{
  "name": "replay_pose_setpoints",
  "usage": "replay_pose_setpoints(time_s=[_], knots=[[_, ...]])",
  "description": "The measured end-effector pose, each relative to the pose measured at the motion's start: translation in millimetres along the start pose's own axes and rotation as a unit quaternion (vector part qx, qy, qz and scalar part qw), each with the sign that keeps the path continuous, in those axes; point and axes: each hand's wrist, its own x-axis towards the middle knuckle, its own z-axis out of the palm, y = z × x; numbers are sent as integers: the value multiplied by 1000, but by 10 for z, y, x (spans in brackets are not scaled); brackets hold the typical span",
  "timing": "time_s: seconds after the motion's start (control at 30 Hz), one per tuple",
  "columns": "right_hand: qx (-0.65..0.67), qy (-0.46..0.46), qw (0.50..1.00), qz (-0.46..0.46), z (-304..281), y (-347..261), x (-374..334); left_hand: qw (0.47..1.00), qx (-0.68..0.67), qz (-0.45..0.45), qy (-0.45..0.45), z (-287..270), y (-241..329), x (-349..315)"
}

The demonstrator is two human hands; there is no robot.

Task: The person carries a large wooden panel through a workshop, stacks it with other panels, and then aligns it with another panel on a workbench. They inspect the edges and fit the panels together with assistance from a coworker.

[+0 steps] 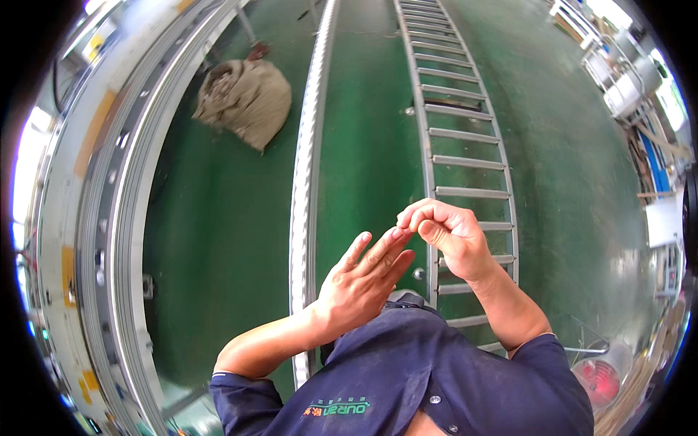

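Head view: left hand [358,287] and right hand [451,236] meet near a roller track [469,161].
The left is spread; the right curls, and whether it pinches anything I cannot tell. The track, lying beyond and below the right hand, looks stiff and heavy; its rollers [472,192] probably spin, so the side rails [423,131] should grip better.

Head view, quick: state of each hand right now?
Left hand: open, fingers spread, nothing visible in its grip.
Right hand: partly curled, its tips at the other hand's fingertips; whether it holds something small cannot be told.
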Motion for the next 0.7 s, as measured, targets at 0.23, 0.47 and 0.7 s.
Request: replay_pose_setpoints(time_s=[0.23,0.47,0.7], knots=[[-71,95,992,-41,-964,-74,1486,994,-8,106,-16,221,-1415,1650],[-180,143,973,6,-2026,203,3289,989,43,115,-83,801,-2631,3174],[-120,47,991,29,-2999,64,5317,995,-7,28,-100,987,-3947,4571]])
